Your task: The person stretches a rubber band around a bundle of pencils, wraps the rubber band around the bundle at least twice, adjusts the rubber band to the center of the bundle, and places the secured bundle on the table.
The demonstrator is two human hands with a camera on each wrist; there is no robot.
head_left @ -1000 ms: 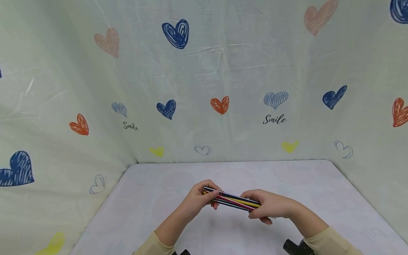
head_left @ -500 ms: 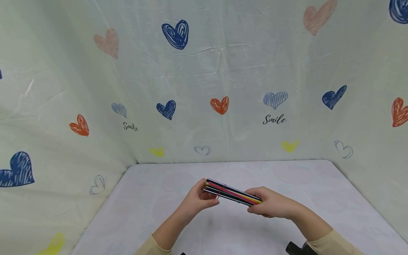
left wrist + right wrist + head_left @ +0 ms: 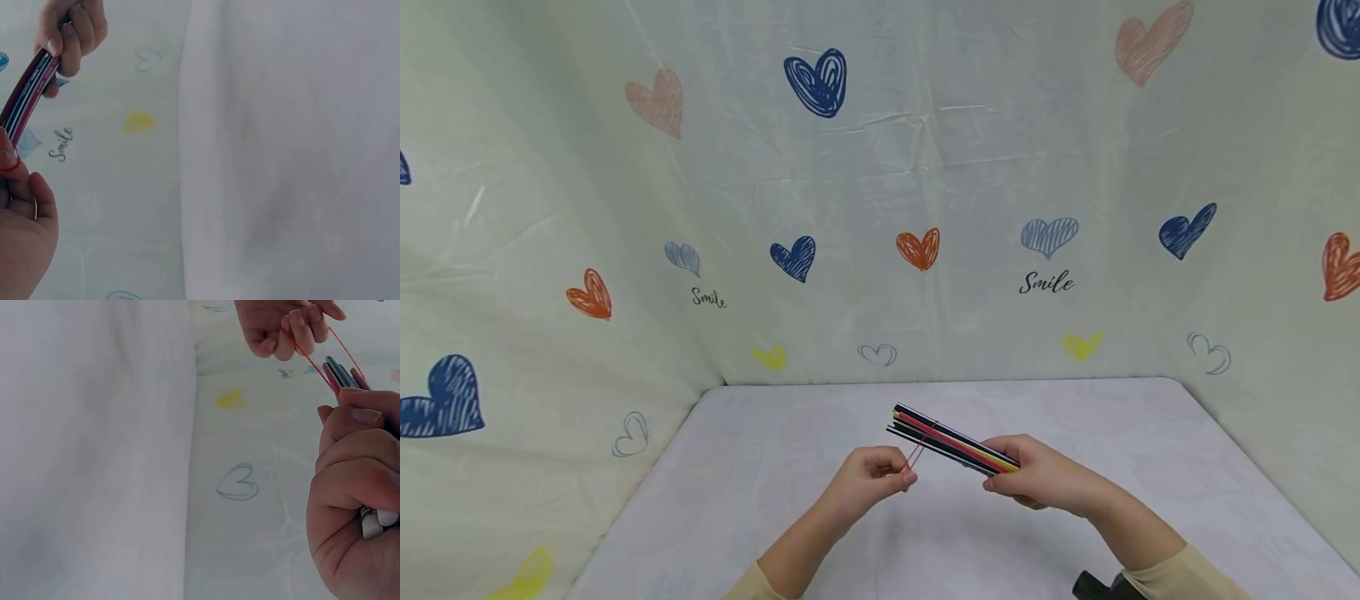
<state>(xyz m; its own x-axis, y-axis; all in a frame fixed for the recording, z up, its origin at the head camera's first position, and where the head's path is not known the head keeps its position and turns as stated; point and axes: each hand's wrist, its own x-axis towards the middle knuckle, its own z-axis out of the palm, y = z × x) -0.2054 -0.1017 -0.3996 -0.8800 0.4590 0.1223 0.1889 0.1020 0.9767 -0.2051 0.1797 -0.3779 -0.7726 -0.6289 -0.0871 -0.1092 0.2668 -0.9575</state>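
Note:
My right hand point(image 3: 1048, 477) grips one end of a bundle of striped pencils point(image 3: 953, 442), black, white, red and yellow, tilted with its far end up and to the left. A thin red rubber band point(image 3: 915, 456) loops round the bundle near that far end. My left hand point(image 3: 871, 477), fingers curled, holds the band and stretches it down away from the pencils. In the right wrist view two strands of the rubber band point(image 3: 306, 357) run taut from the left hand point(image 3: 284, 328) to the pencil tips. Blunt pencil ends point(image 3: 375, 525) show within the right palm.
Below the hands lies a table with a white cover point(image 3: 775, 433). A pale curtain point(image 3: 850, 183) printed with hearts and "Smile" hangs behind it and on the sides. A black device point(image 3: 1105, 586) sits by the right sleeve.
My left hand has let go of the pencil end and drawn the rubber band down off the bundle's side. The bundle's left end has risen and tilts more steeply; my right hand keeps its grip.

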